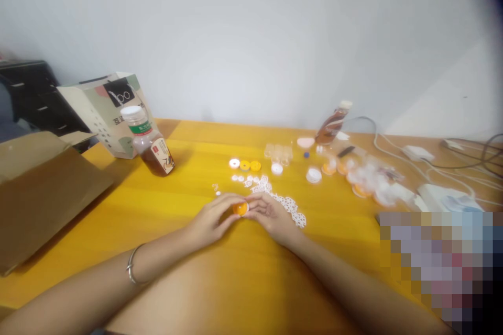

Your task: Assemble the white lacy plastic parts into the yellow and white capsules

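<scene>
**Orange cap pinched between both hands at centre frame**

Orange cap (240,208) sits right in the middle of the frame, low over the yellow table (204,178), and you have it caught from both sides. Your left hand (212,220) comes in from the lower left with a thin bangle (132,267) on the wrist, your right hand (271,215) from the lower right, and the fingertips of both meet on the cap. Both are closed on it together, which looks like a grip for steadying a small round piece while you work its rim.

Just beyond your right hand a strip of white lacy pieces (281,200) trails across the table. Further up the frame, a white ring and two yellow caps (245,165) lie in a short row, set out apart from the rest, as if sorted. At upper left a brown drink bottle (148,141) leans in front of a printed paper bag (106,110); a second bottle (333,123) stands right of centre, near a cluster of clear and orange lids (363,178).

Whether the cap is one piece or two you can't tell; your fingers cover most of it. The lower right corner is blocked out, the cardboard box (43,193) is cut off by the left edge, and the small parts are too blurred to name.
</scene>
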